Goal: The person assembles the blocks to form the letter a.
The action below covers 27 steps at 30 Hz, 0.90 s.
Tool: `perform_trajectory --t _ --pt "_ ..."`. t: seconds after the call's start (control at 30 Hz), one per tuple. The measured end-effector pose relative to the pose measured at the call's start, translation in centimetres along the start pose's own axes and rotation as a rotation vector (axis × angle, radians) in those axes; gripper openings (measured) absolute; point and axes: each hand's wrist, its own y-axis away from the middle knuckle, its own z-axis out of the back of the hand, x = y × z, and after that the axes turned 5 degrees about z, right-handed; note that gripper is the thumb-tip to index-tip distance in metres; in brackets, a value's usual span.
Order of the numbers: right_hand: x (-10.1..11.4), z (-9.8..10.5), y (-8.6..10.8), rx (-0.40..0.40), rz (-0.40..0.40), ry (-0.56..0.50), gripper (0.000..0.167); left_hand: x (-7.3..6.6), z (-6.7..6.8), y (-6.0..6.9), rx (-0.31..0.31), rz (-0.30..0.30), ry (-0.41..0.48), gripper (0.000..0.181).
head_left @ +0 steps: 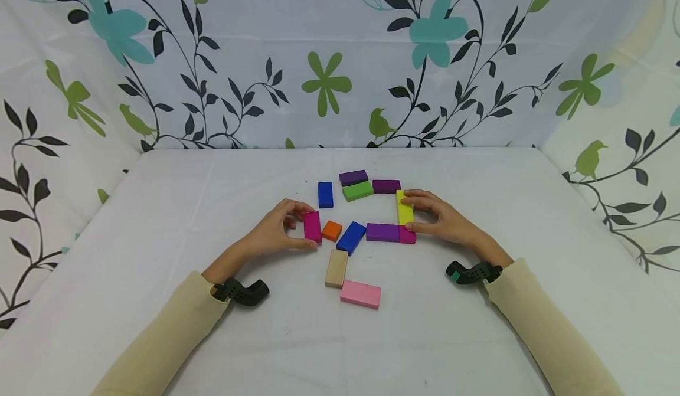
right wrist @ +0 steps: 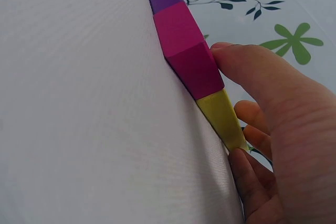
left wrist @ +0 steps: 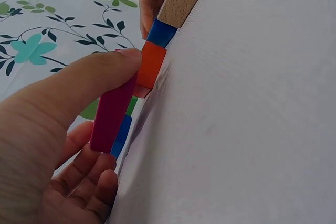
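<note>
My left hand (head_left: 273,228) pinches a magenta block (head_left: 312,226) between thumb and fingertips, at its near and far ends. An orange block (head_left: 332,231) lies against the right side of that block. On the right, my right hand (head_left: 443,218) spans a yellow block (head_left: 405,208) and a small magenta block (head_left: 407,234) that touches its near end. The thumb rests on the small magenta block (right wrist: 191,51), while curled fingers hold the far end of the yellow block (right wrist: 223,116). A purple block (head_left: 382,232) adjoins the small magenta one.
A tilted blue block (head_left: 351,238), a plain wooden block (head_left: 336,268) and a pink block (head_left: 360,294) lie between the hands and nearer the body. Farther back are another blue block (head_left: 325,195), a green block (head_left: 358,191) and two dark purple blocks (head_left: 353,177). A patterned cloth hangs behind.
</note>
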Motion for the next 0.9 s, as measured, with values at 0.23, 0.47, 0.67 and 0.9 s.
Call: perform_trajectory --t 0.23,0.47,0.67,0.9 --pt "0.0 -0.1 0.1 0.000 0.004 -0.006 0.056 -0.6 0.0 0.1 -0.018 0.015 0.034 0.064" --pt "0.0 0.0 0.0 0.000 0.012 -0.008 0.056 -1.6 -0.1 0.1 -0.056 -0.026 0.034 0.062" --pt "0.0 0.1 0.0 0.002 0.011 -0.010 0.056 -2.5 -0.4 0.0 -0.051 -0.066 0.036 0.060" --pt "0.1 0.1 0.1 0.005 0.005 -0.021 0.056 -3.0 -1.0 -0.1 -0.049 -0.112 0.034 0.061"
